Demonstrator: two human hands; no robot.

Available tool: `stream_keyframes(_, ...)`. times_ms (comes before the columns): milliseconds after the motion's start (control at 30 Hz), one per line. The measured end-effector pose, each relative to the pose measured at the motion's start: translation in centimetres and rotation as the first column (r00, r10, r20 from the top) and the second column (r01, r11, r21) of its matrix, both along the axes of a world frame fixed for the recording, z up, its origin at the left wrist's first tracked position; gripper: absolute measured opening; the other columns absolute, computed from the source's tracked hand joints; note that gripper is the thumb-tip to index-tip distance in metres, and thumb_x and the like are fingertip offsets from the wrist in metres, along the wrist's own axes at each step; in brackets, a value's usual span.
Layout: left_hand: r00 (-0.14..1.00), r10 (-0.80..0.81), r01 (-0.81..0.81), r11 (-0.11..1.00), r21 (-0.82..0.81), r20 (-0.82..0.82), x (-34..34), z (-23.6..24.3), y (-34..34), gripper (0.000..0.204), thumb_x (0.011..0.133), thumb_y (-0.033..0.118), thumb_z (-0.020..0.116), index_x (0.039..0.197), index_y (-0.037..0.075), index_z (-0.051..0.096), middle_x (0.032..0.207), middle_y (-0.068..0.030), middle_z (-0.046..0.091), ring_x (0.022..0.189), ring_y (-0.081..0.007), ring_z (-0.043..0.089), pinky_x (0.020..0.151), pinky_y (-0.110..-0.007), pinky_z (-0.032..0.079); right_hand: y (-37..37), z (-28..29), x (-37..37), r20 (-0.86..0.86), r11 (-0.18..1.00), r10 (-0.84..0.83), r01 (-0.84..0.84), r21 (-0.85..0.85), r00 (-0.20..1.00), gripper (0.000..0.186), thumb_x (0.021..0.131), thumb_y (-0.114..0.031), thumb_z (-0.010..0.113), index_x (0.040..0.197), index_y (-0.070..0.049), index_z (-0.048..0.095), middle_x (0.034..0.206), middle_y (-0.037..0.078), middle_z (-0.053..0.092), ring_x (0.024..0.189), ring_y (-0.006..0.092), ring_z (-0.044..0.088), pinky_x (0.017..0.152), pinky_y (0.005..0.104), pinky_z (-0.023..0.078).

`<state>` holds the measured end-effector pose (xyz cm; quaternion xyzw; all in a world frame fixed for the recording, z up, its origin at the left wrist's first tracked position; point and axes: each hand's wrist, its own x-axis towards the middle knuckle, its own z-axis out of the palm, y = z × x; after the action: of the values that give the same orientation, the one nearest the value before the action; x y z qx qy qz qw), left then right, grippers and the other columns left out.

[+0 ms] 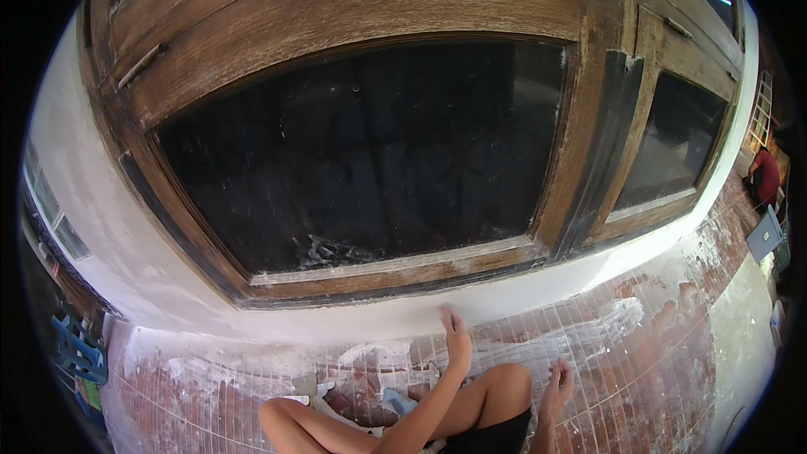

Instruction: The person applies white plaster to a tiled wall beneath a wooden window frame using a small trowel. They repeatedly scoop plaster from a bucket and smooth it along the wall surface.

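At 12 o'clock, the brown frame (584, 101) is grain-streaked and the black glass (361, 160) white-flecked. The wall (387, 319) is coloured white; the red-brown floor (605, 387) at 6 is smeared white. Blue is seen on the chair (80, 353) at 8.

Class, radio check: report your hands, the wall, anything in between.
Left hand open near white wall, contact unclear. Right hand open. Window above wall. Bent knee between hands.

Forearms (545, 432) cut off below, wooden frame (378, 0) cropped above, distant person (764, 178) too small for detail
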<state>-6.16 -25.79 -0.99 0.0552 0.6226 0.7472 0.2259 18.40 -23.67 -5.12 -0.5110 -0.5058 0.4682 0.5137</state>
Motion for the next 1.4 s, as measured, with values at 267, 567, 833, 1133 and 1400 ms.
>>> stream_keyframes(267,0.739,-0.655,0.673,0.722,-0.159,0.158,-3.1,4.7,-8.3,0.044,0.091,0.031,0.067,0.120,-0.003,0.064,0.109,-0.0057,0.068,0.101,-0.0139,0.059,0.091,-0.029,0.044,0.8,9.1,-7.8,0.154,0.712,0.683,-0.698,0.075,0.714,0.064,0.092,-0.018,0.068,0.147,-0.003,0.038,0.145,0.016,0.045,0.124,0.0260,0.054,0.101,0.0366,0.042)
stream_keyframes(567,0.468,-0.882,0.844,0.463,-0.272,-0.050,-4.0,4.4,-11.5,0.031,0.099,0.019,0.058,0.122,-0.002,0.059,0.112,-0.0095,0.067,0.103,-0.0151,0.061,0.092,-0.030,0.047,-3.0,8.6,-9.6,0.064,0.598,0.801,-0.794,-0.107,0.595,0.042,0.099,-0.027,0.056,0.133,-0.002,0.056,0.134,0.013,0.060,0.119,0.0219,0.059,0.098,0.0294,0.045)
stream_keyframes(833,0.795,-0.595,0.499,0.754,-0.428,-0.122,-13.7,6.7,-26.2,0.045,0.100,0.033,0.053,0.130,0.000,0.052,0.125,-0.0170,0.062,0.110,-0.0267,0.064,0.089,-0.036,0.051,17.5,4.0,-4.4,-0.085,0.956,-0.122,0.140,0.257,0.989,0.041,0.103,-0.023,0.047,0.136,0.000,0.053,0.133,0.015,0.060,0.124,0.0211,0.056,0.101,0.0322,0.043)
stream_keyframes(1133,0.945,-0.322,0.239,0.809,-0.537,-0.064,-15.1,7.0,-34.2,0.047,0.101,0.037,0.050,0.131,0.002,0.053,0.122,-0.0159,0.063,0.101,-0.0256,0.065,0.084,-0.036,0.051,25.4,3.7,-14.2,-0.137,0.923,-0.354,0.369,0.108,0.925,0.064,0.106,-0.036,0.031,0.152,0.005,0.015,0.160,0.023,0.010,0.149,0.0326,0.010,0.121,0.0369,0.008)
stream_keyframes(1400,0.971,-0.235,0.177,0.839,-0.515,-0.049,-11.8,8.1,-35.0,0.044,0.100,0.033,0.052,0.131,0.001,0.053,0.122,-0.0152,0.063,0.102,-0.0256,0.064,0.086,-0.036,0.050,36.7,4.2,-8.6,-0.227,0.840,-0.480,0.519,0.160,0.847,0.064,0.106,-0.038,0.025,0.151,0.007,0.017,0.160,0.023,0.013,0.149,0.0328,0.011,0.122,0.0371,0.007)
